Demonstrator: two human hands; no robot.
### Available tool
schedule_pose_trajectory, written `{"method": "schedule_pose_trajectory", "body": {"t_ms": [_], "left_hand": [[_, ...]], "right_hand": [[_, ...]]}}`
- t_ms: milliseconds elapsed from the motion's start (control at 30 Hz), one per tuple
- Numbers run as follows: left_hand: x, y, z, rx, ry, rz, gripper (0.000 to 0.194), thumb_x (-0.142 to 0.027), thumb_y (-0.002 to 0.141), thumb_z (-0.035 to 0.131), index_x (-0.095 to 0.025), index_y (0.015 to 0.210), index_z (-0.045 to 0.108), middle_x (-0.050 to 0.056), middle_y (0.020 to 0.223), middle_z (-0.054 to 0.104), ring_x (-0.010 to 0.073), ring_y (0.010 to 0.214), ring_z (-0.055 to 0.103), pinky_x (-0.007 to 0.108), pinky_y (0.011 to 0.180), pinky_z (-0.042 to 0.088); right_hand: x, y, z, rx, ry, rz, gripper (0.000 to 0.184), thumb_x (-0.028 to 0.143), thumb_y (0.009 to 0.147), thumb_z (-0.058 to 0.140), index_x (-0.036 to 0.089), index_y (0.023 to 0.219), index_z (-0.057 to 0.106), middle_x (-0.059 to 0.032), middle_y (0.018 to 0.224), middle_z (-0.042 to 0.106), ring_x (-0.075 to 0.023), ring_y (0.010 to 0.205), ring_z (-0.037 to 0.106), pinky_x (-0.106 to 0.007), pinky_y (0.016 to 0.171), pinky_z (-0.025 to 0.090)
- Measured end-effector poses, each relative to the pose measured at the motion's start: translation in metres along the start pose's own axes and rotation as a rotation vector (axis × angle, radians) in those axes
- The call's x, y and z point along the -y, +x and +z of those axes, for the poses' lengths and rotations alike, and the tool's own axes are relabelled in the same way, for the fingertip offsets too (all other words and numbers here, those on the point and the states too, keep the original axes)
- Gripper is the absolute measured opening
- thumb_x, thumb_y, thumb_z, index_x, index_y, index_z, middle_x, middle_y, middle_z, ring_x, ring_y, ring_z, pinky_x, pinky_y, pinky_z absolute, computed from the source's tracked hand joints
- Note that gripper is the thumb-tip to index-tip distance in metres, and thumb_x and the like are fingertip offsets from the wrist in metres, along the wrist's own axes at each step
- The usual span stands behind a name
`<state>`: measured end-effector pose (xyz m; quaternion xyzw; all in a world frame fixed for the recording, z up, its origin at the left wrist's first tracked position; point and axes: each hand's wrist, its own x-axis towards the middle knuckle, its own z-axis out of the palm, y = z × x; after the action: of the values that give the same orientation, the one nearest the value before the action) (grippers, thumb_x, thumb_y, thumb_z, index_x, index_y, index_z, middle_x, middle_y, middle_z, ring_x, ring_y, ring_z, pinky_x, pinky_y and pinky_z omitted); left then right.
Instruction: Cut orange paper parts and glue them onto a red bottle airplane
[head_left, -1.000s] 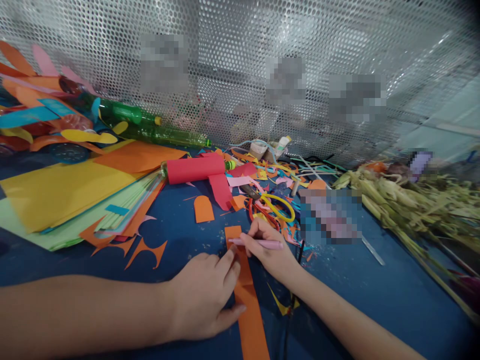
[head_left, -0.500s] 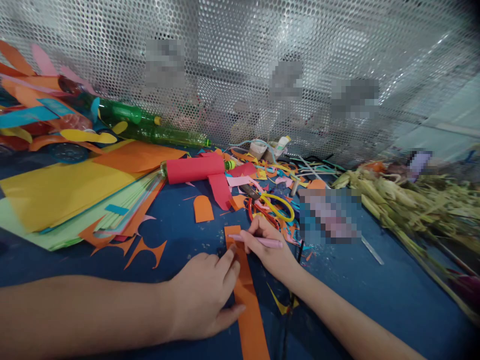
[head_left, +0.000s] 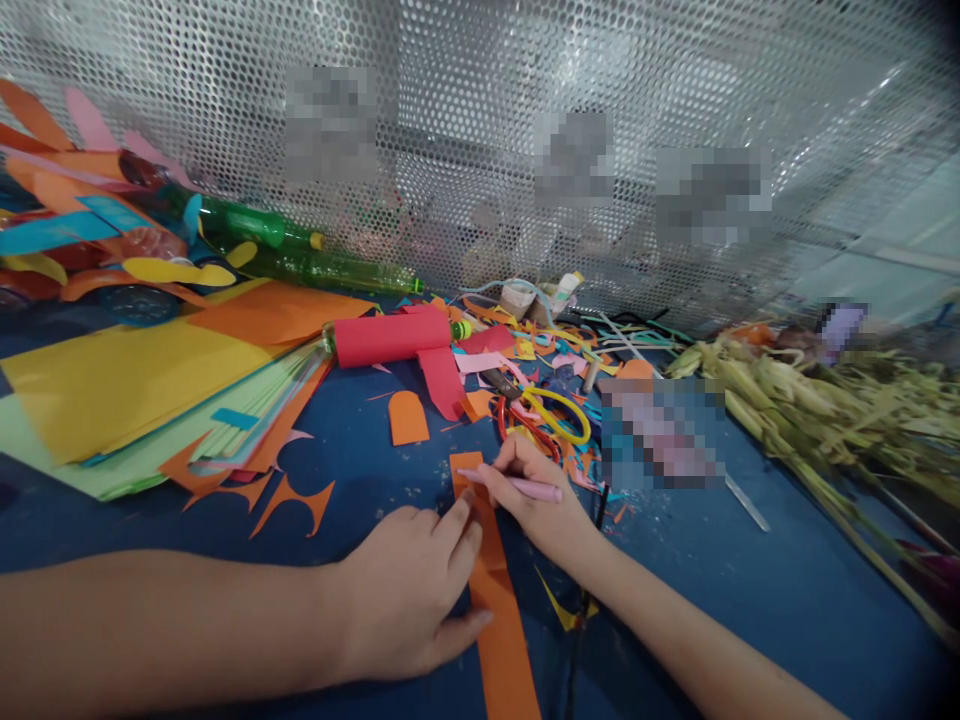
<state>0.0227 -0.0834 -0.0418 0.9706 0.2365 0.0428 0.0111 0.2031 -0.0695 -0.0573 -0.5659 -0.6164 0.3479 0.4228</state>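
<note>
1. The left hand (head_left: 412,590) lies palm down with fingers loosely parted, fingertips resting on a long, creased orange paper strip (head_left: 504,640).
2. The right hand (head_left: 544,510) pinches a slim pink pen (head_left: 538,489), its tip over the strip's far end; whether it touches is too fine to tell.
3. Beneath the strip spreads a dark blue tabletop (head_left: 675,570), flecked with pale specks.
4. Just beyond the strip's far end, to its left, sits a small arch-shaped orange paper piece (head_left: 407,418); farther past it lies a bottle wrapped in red paper (head_left: 390,338).
5. Well left of the strip is a fanned stack of yellow, green and orange paper sheets (head_left: 135,390).
6. Well right of the strip are heaped pale green, dry-looking husks (head_left: 825,390).
7. Beyond everything, a silvery perforated sheet wall (head_left: 465,80) closes off the table's far side, glinting with light.
</note>
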Motion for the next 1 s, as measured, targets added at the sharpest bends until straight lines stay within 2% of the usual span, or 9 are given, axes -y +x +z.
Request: {"method": "schedule_pose_trajectory", "body": {"t_ms": [267,667,1000], "left_hand": [[0.0001,0.0001,0.0018,0.005,0.016,0.000,0.056,-0.046,0.086,0.034,-0.004,0.119,0.050,0.024,0.121,0.052,0.0292,0.083,0.062,0.041,0.065,0.051],[0.0001,0.0002,0.0011,0.014,0.005,0.004,0.056,-0.045,0.086,0.033,-0.004,0.120,0.049,0.024,0.124,0.051,0.0297,0.084,0.062,0.042,0.065,0.051],[0.0006,0.0012,0.0004,0.013,0.006,0.007,0.056,-0.045,0.086,0.033,-0.003,0.120,0.049,0.024,0.125,0.050,0.0297,0.083,0.062,0.042,0.065,0.052]], "right_hand": [[0.0007,0.0031,-0.0002,-0.009,-0.078,-0.036,0.021,0.032,0.081,0.055,0.022,0.070,0.041,0.0062,0.058,0.048,-0.0097,0.051,0.044,-0.022,0.052,0.037],[-0.0013,0.0016,0.0012,-0.053,-0.083,0.026,0.024,0.035,0.082,0.054,0.022,0.070,0.038,0.0045,0.060,0.051,-0.0115,0.053,0.049,-0.024,0.050,0.036],[0.0051,0.0017,-0.0012,-0.089,-0.123,0.012,0.026,0.034,0.083,0.052,0.023,0.068,0.035,0.0061,0.052,0.047,-0.0117,0.049,0.047,-0.024,0.051,0.037]]}}
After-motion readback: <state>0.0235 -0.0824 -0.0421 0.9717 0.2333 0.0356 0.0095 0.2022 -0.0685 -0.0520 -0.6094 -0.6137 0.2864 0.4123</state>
